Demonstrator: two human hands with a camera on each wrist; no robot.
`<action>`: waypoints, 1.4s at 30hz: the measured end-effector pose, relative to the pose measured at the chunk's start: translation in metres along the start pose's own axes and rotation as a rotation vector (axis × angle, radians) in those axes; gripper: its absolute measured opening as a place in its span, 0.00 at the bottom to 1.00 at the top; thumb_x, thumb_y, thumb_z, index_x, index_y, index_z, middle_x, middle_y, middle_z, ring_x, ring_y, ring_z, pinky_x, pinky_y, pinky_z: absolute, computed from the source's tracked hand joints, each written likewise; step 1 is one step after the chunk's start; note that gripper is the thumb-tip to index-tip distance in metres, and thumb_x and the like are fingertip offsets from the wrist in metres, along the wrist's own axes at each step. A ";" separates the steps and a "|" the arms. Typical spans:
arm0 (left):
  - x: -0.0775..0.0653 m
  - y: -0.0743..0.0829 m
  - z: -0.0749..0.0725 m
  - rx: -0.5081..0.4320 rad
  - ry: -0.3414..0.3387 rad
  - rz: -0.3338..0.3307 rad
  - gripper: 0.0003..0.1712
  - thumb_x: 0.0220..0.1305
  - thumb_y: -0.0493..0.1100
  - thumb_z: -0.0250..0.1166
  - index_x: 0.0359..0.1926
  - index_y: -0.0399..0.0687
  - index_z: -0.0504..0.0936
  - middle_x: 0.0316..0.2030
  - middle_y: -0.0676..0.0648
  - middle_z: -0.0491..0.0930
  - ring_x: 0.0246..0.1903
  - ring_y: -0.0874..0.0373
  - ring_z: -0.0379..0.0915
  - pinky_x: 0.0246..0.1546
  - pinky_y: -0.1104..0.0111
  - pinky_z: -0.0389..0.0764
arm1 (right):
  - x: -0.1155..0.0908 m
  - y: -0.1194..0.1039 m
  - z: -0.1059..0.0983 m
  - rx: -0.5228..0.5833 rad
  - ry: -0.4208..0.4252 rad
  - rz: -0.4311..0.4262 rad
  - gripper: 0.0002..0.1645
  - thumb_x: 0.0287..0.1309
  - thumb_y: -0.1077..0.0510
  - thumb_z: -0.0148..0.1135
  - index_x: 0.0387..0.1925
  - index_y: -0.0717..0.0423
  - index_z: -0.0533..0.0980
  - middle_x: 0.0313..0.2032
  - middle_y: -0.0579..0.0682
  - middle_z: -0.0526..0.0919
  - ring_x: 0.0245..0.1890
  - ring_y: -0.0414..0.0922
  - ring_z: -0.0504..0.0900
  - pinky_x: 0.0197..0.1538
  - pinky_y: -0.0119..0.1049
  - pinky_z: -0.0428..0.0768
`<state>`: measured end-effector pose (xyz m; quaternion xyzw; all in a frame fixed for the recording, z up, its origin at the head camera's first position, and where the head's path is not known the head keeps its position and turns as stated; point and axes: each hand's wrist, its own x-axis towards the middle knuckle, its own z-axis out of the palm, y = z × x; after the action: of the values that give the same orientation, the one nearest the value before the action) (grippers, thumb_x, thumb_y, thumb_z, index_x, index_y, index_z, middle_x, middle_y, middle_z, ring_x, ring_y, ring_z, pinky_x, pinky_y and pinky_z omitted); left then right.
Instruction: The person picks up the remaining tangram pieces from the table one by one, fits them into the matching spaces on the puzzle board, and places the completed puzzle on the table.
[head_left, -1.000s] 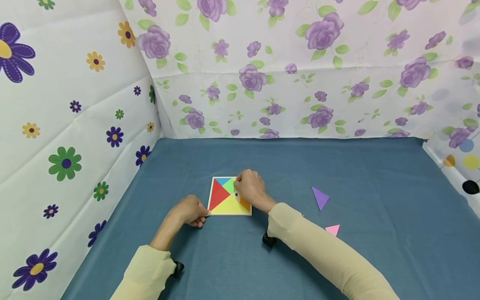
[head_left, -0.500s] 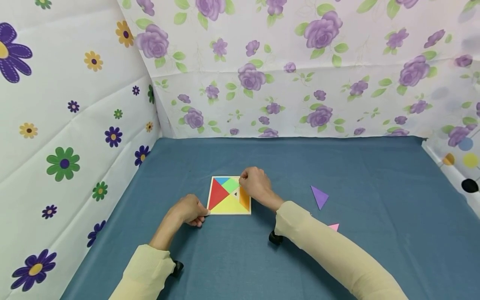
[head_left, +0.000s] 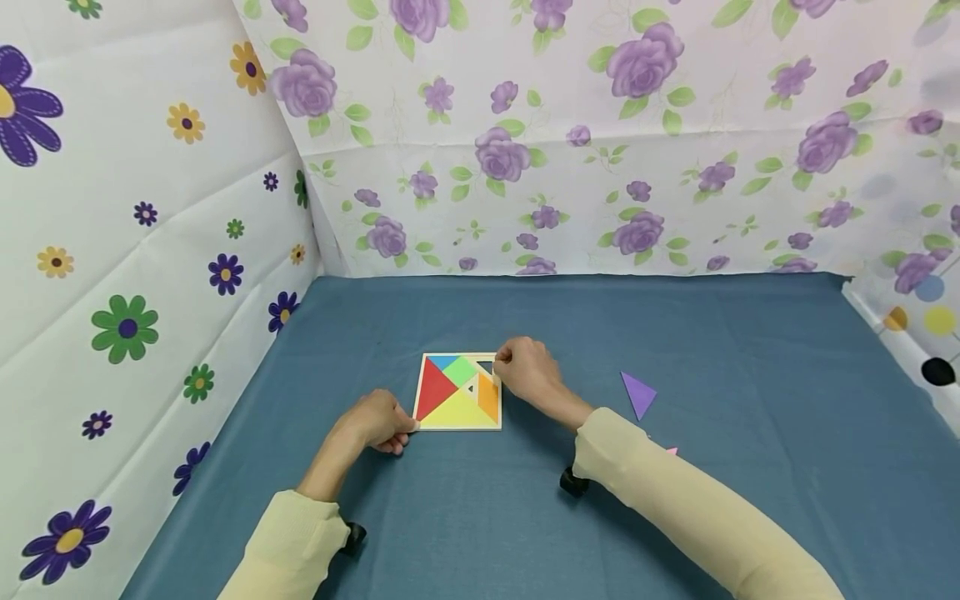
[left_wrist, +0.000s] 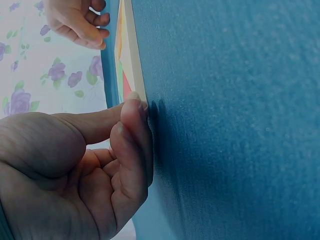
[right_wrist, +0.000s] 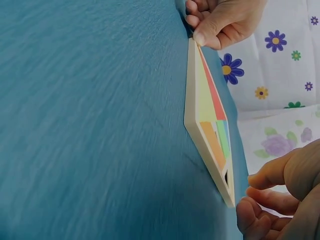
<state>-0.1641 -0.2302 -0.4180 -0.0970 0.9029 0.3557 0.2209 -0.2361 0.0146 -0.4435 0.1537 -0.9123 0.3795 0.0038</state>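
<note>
your left grip (head_left: 375, 418) pinches the near left corner of the puzzle tray (right_wrist: 191, 95), thumb and finger closed on its rim; the tray lies on the bench (head_left: 712, 350), which is covered in blue cloth. your right grip (head_left: 532, 371) hovers at the tray's far right corner, thumb and fingers loosely bent and unloaded; in the right wrist view the fingertips sit just beside the rim, apart from it. seated in the tray: red triangle (head_left: 433, 390) on the left, yellow triangle (head_left: 461, 412) along the near side, blue piece (head_left: 441, 361) on the far side, green square (head_left: 461, 372) next to it, orange piece (head_left: 488, 400) on the right. a dark triangular opening (head_left: 487, 367) shows by the far right corner; a smaller dark spot (head_left: 471, 388) lies between green, yellow and orange. right of the tray, well apart from it, the purple triangle (head_left: 638, 395) rests on the cloth; nearer you, the pink piece (head_left: 672, 451) is mostly hidden by your right sleeve (head_left: 660, 496). a sheet with purple flowers (head_left: 450, 100) hangs behind the bench.
</note>
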 end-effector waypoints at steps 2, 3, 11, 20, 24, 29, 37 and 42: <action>0.000 0.000 0.000 0.004 -0.001 0.000 0.12 0.70 0.37 0.68 0.28 0.35 0.84 0.21 0.43 0.81 0.18 0.59 0.79 0.24 0.67 0.82 | -0.002 0.003 -0.004 -0.006 -0.002 -0.002 0.14 0.67 0.66 0.60 0.25 0.57 0.84 0.18 0.48 0.76 0.14 0.39 0.63 0.19 0.31 0.56; 0.000 0.000 0.000 0.005 -0.001 0.001 0.12 0.70 0.37 0.68 0.28 0.35 0.84 0.21 0.43 0.81 0.18 0.59 0.79 0.24 0.67 0.82 | -0.004 0.004 -0.005 -0.010 0.000 -0.002 0.13 0.67 0.66 0.60 0.27 0.58 0.85 0.20 0.49 0.79 0.14 0.39 0.65 0.18 0.31 0.57; -0.001 0.001 0.000 0.010 -0.001 0.009 0.13 0.70 0.37 0.68 0.28 0.35 0.85 0.21 0.43 0.82 0.19 0.58 0.80 0.25 0.67 0.82 | -0.017 0.009 -0.020 -0.037 -0.027 0.011 0.09 0.66 0.65 0.63 0.40 0.57 0.88 0.33 0.51 0.87 0.18 0.41 0.76 0.19 0.32 0.67; -0.001 0.000 0.000 0.011 -0.006 0.000 0.12 0.70 0.37 0.68 0.29 0.35 0.84 0.21 0.43 0.82 0.19 0.58 0.79 0.25 0.68 0.82 | -0.034 0.008 -0.037 -0.092 -0.074 -0.002 0.07 0.67 0.61 0.67 0.41 0.58 0.88 0.41 0.53 0.88 0.30 0.43 0.83 0.37 0.42 0.83; 0.000 0.000 0.001 0.017 -0.005 0.000 0.12 0.71 0.37 0.68 0.28 0.35 0.84 0.21 0.43 0.82 0.19 0.59 0.79 0.24 0.68 0.81 | -0.043 0.012 -0.046 -0.110 -0.129 -0.079 0.12 0.67 0.60 0.69 0.48 0.63 0.86 0.48 0.57 0.87 0.43 0.51 0.85 0.46 0.48 0.84; 0.001 0.000 0.002 0.022 -0.001 0.003 0.12 0.71 0.36 0.67 0.28 0.35 0.84 0.20 0.43 0.81 0.18 0.58 0.79 0.24 0.68 0.81 | -0.054 0.017 -0.057 -0.149 -0.211 -0.162 0.18 0.67 0.60 0.69 0.54 0.65 0.83 0.55 0.61 0.84 0.59 0.59 0.80 0.60 0.56 0.78; 0.000 0.000 0.001 0.015 -0.012 0.000 0.12 0.71 0.37 0.67 0.29 0.35 0.84 0.21 0.43 0.81 0.19 0.58 0.79 0.24 0.67 0.82 | -0.075 0.024 -0.071 -0.208 -0.305 -0.220 0.30 0.67 0.58 0.70 0.66 0.65 0.75 0.70 0.67 0.70 0.70 0.65 0.69 0.67 0.62 0.70; -0.002 0.001 0.000 0.013 -0.015 0.009 0.12 0.72 0.37 0.67 0.30 0.34 0.84 0.21 0.42 0.81 0.19 0.58 0.80 0.25 0.67 0.82 | -0.088 0.029 -0.080 -0.241 -0.342 -0.246 0.34 0.66 0.57 0.71 0.69 0.63 0.73 0.72 0.65 0.67 0.72 0.64 0.66 0.67 0.62 0.70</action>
<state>-0.1627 -0.2292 -0.4168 -0.0890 0.9039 0.3515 0.2267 -0.1696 0.1136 -0.4169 0.3242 -0.9128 0.2329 -0.0864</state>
